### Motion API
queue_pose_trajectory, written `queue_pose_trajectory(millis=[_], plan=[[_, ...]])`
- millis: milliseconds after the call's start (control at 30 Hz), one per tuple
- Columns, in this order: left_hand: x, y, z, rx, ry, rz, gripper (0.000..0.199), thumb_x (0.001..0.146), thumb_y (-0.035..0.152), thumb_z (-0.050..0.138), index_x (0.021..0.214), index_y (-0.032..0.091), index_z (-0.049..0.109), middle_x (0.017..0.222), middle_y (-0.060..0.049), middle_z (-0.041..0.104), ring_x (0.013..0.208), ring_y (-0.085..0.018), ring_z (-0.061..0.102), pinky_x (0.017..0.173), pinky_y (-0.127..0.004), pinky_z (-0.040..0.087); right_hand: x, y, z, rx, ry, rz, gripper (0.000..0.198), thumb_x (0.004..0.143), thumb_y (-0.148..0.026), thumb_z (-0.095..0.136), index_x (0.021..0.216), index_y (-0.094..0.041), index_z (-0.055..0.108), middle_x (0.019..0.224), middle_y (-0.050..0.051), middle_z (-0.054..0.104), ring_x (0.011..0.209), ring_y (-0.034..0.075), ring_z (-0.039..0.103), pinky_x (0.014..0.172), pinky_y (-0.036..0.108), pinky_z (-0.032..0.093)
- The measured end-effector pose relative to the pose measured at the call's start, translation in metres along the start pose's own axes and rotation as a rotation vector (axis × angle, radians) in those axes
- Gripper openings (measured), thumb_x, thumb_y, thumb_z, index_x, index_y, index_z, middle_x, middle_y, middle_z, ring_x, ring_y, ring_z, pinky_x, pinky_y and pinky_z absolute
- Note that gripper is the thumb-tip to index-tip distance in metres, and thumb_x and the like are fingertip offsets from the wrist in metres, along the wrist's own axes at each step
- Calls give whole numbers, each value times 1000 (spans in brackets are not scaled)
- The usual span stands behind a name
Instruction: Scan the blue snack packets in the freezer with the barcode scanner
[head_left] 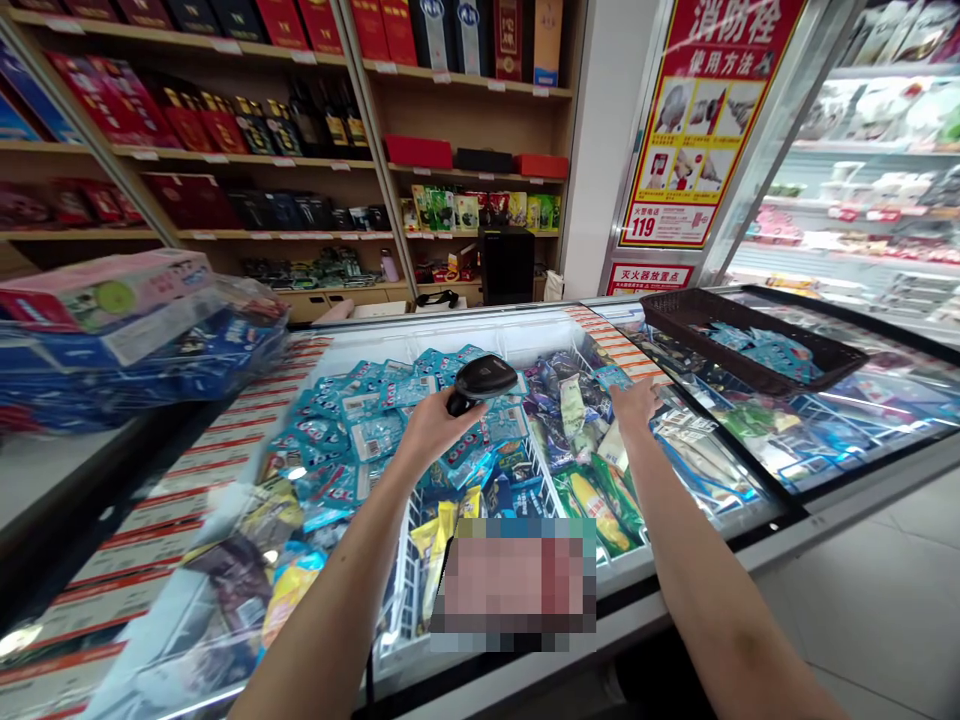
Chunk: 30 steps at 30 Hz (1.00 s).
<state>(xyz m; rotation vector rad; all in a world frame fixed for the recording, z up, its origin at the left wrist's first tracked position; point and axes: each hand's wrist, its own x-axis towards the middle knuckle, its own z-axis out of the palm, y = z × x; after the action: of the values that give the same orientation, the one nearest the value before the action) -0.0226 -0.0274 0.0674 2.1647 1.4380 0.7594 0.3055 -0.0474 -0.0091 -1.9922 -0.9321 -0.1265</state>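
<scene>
My left hand grips a black handheld barcode scanner over the open chest freezer, its fingers wrapped round the handle. Beneath it lies a heap of light blue ice cream packets in the freezer. My right hand reaches toward the freezer's right side and pinches a small blue packet at its fingertips. Below that hand are green packets with a corn picture and dark purple packets. Yellow packets lie in a white wire basket nearer me.
A brown tray with blue packets rests on the freezer's right glass lid. Boxes in plastic wrap are stacked at the left. Shelves of boxed goods stand behind. A pixelated patch covers part of the freezer's front edge.
</scene>
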Motion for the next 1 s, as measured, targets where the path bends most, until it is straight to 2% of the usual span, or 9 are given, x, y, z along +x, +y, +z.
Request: queue_pose_trajectory(millis=[100,200,267,400,500,600,733,900,1000], plan=[[1,-5,-2,2,38,-17,49,70,64,51,85,19,61,60,-2,62,59,-19,58,48,-24,34,-11,-14,3,-54,58,55,60,77,-39,52,129,-9,44,121,23,51,115,36,42,90,50,34],[3,-9,-2,-5,65,-38,49,70,64,51,87,19,60,61,-2,62,57,-19,58,49,-25,36,-31,-33,12,5,-189,-226,43,82,-48,47,109,-17,62,112,15,58,108,30,46,91,44,35],[3,-11,-2,-30,68,-42,49,71,64,51,89,19,60,63,-3,63,54,-19,58,48,-25,37,-48,-46,19,19,-328,-365,45,83,-55,46,103,-21,66,108,12,59,106,28,48,91,42,35],[3,-11,-1,-39,60,-43,52,71,63,51,94,18,61,66,-3,65,52,-18,58,48,-25,38,-76,-65,25,10,-454,-495,54,77,-69,45,97,-24,68,109,11,58,109,30,45,90,44,32],[2,-9,-2,0,62,-32,52,70,63,50,93,18,61,66,-4,64,59,-21,60,49,-25,38,-86,-71,26,-14,-485,-537,63,67,-74,53,105,-25,64,116,12,55,113,32,41,91,46,30],[2,-7,-2,18,70,-16,52,71,63,50,94,18,62,67,-4,65,64,-22,62,51,-25,39,-88,-71,27,-8,-521,-553,67,60,-72,62,109,-27,61,121,10,53,116,33,39,92,46,29],[2,-6,-2,27,71,-10,50,71,63,50,92,18,62,66,-4,65,64,-22,61,50,-25,38,-85,-69,29,39,-548,-517,48,63,-63,66,93,-25,63,117,7,56,114,30,41,90,44,30],[0,-4,-3,-7,47,-13,49,70,62,52,89,18,61,63,-3,63,61,-20,60,49,-25,37,-73,-66,27,175,-532,-423,27,74,-47,64,84,-22,61,96,5,65,101,24,54,85,37,37],[-2,0,-3,-42,17,12,48,70,61,53,89,17,62,63,-3,63,60,-18,58,49,-24,36,-65,-62,28,356,-547,-299,21,78,-41,59,85,-22,57,80,2,67,80,19,62,74,31,43]])
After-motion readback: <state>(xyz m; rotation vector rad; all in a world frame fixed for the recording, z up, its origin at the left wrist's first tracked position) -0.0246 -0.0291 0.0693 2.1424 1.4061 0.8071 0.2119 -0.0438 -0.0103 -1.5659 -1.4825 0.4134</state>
